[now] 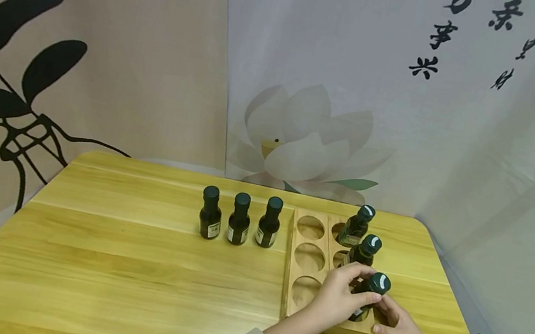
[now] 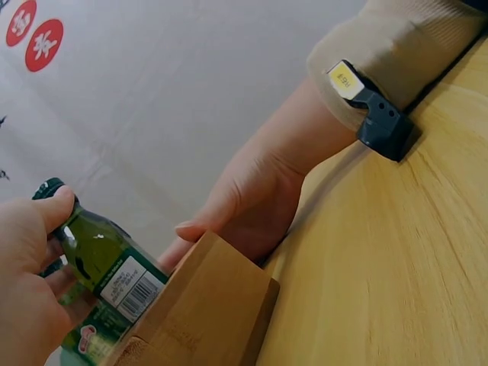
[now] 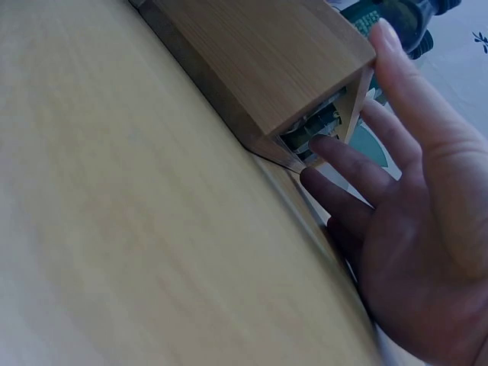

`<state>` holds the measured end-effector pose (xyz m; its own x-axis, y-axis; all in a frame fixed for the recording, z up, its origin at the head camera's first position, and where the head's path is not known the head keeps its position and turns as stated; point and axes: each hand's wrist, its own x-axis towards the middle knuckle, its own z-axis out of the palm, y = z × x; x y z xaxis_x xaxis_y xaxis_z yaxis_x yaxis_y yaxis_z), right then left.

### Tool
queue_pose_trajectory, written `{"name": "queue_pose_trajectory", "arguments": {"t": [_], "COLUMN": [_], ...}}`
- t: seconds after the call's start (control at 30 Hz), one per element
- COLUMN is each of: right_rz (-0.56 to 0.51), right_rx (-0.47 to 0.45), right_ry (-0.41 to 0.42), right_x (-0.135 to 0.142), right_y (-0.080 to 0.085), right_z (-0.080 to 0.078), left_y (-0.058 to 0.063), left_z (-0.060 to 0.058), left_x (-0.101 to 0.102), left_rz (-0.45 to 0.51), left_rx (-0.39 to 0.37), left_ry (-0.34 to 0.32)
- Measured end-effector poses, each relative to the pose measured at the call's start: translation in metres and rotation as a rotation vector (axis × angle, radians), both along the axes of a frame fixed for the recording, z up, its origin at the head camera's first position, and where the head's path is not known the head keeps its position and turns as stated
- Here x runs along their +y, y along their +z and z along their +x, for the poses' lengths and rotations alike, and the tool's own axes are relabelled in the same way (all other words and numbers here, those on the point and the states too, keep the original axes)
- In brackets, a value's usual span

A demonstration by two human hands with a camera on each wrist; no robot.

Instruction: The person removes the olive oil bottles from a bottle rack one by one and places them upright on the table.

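Note:
A green glass bottle with a dark cap [image 1: 379, 283] stands in the nearest right-hand hole of a wooden rack [image 1: 290, 290]. My left hand [image 1: 337, 298] pinches this bottle near its neck; in the left wrist view the thumb lies by the cap, above a white barcode label [image 2: 131, 287]. At the rack's near right corner is my right hand [image 1: 402, 333], its fingers loosely extended along the side. The right wrist view has the thumb of the right hand [image 3: 427, 191] at the corner and fingertips by the open side.
Two more bottles stand in the rack's right row, a far one [image 1: 356, 225] and a middle one [image 1: 365, 250]. Left of the rack, three dark bottles [image 1: 239, 220] stand in a line on the wooden table [image 1: 121, 266]. A printed cloth [image 1: 159, 52] hangs behind.

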<state>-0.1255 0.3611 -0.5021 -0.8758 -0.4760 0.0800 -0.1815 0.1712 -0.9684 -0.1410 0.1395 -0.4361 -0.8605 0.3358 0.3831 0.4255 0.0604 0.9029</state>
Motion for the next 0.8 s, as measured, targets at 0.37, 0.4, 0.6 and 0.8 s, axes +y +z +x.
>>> {"name": "queue_pose_trajectory", "arguments": {"t": [0.37, 0.4, 0.6, 0.8], "right_rz": [0.0, -0.003, -0.001, -0.037], "right_rx": [0.044, 0.04, 0.015, 0.011], "right_ry": [-0.001, -0.002, 0.009, 0.06], "right_x": [0.001, 0.0, 0.0, 0.001], "right_y": [-0.001, -0.001, -0.001, -0.001], "right_z": [0.001, 0.001, 0.0, -0.002], "left_y": [0.016, 0.018, 0.039, 0.057], "left_z": [0.001, 0.001, 0.003, 0.003], "left_x": [-0.004, -0.005, -0.015, -0.028], "left_rz": [0.083, 0.096, 0.169, 0.208], "left_rx": [-0.01, -0.018, -0.073, -0.052], "left_ry": [-0.05, -0.056, -0.064, -0.034]}}
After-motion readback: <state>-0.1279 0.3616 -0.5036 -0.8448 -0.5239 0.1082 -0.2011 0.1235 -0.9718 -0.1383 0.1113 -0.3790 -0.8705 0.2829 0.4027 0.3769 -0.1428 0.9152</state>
